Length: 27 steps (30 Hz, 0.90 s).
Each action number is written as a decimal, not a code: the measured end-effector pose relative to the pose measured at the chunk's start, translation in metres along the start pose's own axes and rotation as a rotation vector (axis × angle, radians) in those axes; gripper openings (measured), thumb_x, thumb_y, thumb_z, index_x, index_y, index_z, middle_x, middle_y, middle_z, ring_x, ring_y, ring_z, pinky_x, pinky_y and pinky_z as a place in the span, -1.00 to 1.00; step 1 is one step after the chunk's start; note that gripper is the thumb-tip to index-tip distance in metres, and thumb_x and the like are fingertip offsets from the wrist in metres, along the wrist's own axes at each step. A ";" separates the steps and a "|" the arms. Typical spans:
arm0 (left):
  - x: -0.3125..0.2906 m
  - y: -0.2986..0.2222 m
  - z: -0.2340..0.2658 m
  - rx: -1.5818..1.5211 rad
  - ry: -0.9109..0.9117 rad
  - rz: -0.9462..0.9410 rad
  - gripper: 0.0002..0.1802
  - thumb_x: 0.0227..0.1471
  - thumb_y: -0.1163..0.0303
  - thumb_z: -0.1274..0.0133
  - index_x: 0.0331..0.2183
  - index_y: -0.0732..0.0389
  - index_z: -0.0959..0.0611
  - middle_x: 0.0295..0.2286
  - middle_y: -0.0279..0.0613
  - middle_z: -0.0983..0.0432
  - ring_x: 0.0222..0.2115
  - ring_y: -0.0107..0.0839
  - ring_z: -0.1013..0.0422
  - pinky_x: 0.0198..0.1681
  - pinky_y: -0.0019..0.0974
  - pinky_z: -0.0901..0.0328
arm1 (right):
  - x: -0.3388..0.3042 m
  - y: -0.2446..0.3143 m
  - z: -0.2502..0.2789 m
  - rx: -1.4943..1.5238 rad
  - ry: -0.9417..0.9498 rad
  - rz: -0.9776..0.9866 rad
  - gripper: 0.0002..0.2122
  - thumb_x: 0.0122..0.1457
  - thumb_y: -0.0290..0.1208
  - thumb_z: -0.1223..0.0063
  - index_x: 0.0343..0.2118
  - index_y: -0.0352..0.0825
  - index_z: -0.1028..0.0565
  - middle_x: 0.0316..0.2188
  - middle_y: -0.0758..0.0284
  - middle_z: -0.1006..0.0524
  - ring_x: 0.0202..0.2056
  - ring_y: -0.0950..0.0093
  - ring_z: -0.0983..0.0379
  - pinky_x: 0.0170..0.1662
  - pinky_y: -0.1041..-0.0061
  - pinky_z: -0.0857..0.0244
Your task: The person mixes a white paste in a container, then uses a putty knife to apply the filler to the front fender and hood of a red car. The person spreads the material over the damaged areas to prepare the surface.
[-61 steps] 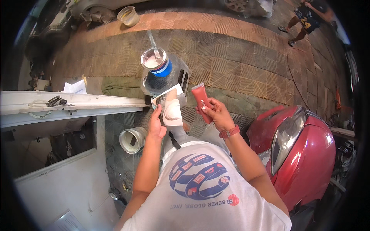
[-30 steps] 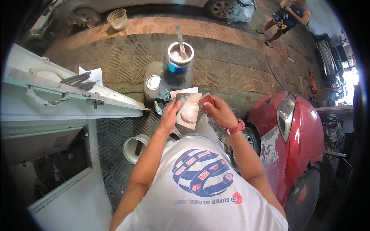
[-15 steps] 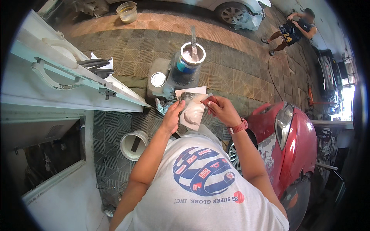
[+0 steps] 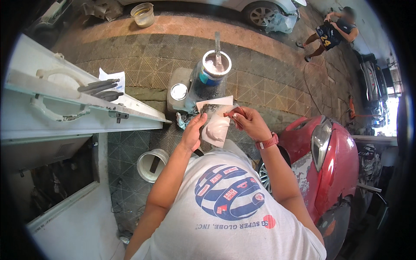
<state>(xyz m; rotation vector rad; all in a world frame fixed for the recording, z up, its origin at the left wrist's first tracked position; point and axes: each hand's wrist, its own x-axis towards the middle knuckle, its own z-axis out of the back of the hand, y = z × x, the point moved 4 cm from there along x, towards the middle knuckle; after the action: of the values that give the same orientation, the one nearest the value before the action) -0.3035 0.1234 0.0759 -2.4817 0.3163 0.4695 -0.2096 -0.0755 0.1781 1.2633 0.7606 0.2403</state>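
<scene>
My left hand (image 4: 193,132) grips the left edge of a flat white mixing board (image 4: 215,101) in front of my chest. A mound of pale pinkish putty (image 4: 218,127) lies on the board, above a dark smeared patch. In my right hand (image 4: 252,125) is a small reddish-brown spreader (image 4: 234,112), pinched between thumb and fingers at the board's right edge. Beyond the board stands an open can (image 4: 211,80) of similar putty with a flat stirring stick (image 4: 217,45) upright in it. To the can's left is a small round white lid or tin (image 4: 179,91).
A white door panel (image 4: 52,119) with a handle fills the left. A white bucket (image 4: 152,165) stands on the floor near my left arm. A red car front with bare patches (image 4: 323,151) is close at right. Farther off are a tub (image 4: 143,15), a white car and a person (image 4: 333,32).
The view has shifted slightly, so the door panel at the left appears lower. My hands keep nearly the same place; the spreader has tilted a little over the board.
</scene>
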 end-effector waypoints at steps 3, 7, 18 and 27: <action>0.005 0.002 -0.003 0.022 -0.035 0.011 -0.57 0.47 0.16 -0.05 0.19 0.19 -0.59 0.09 -0.22 -0.60 0.07 -0.38 -0.53 0.20 -0.16 -0.43 | 0.005 -0.006 0.008 0.016 0.007 0.010 -0.76 0.51 -0.38 0.00 -0.05 -0.37 -0.67 -0.43 0.56 -0.52 -0.46 0.76 -0.33 -0.38 0.66 -0.24; 0.014 0.011 -0.002 0.008 -0.071 0.030 -0.57 0.48 0.18 -0.02 0.20 0.22 -0.58 0.10 -0.19 -0.60 0.09 -0.35 -0.53 0.21 -0.14 -0.42 | 0.013 -0.016 0.019 0.006 0.027 -0.005 -0.77 0.51 -0.36 -0.01 -0.06 -0.36 -0.67 -0.41 0.56 -0.53 -0.46 0.76 -0.32 -0.38 0.66 -0.24; 0.025 0.033 0.005 0.066 -0.414 -0.004 -0.58 0.49 0.22 0.01 0.20 0.27 -0.55 0.11 -0.14 -0.59 0.12 -0.29 -0.52 0.25 -0.13 -0.39 | 0.053 -0.079 0.068 -0.260 0.009 0.130 -0.81 0.44 -0.40 -0.15 -0.07 -0.41 -0.65 -0.36 0.41 -0.62 -0.40 0.63 -0.51 -0.27 0.52 -0.41; 0.034 0.007 -0.019 0.107 -0.716 -0.158 -0.45 0.50 0.16 0.04 0.32 0.29 -0.44 0.20 -0.05 -0.52 0.20 -0.16 -0.47 0.30 -0.02 -0.34 | 0.195 -0.293 0.108 0.603 -0.519 -0.465 -0.84 0.42 -0.45 -0.16 -0.07 -0.40 -0.66 -0.24 0.31 -0.70 -0.32 0.54 -0.64 -0.30 0.56 -0.54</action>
<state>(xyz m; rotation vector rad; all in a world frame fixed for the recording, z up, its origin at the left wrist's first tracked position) -0.2701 0.1029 0.0738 -2.0469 -0.1396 1.1796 -0.0674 -0.1424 -0.1544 1.5701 0.6645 -0.7216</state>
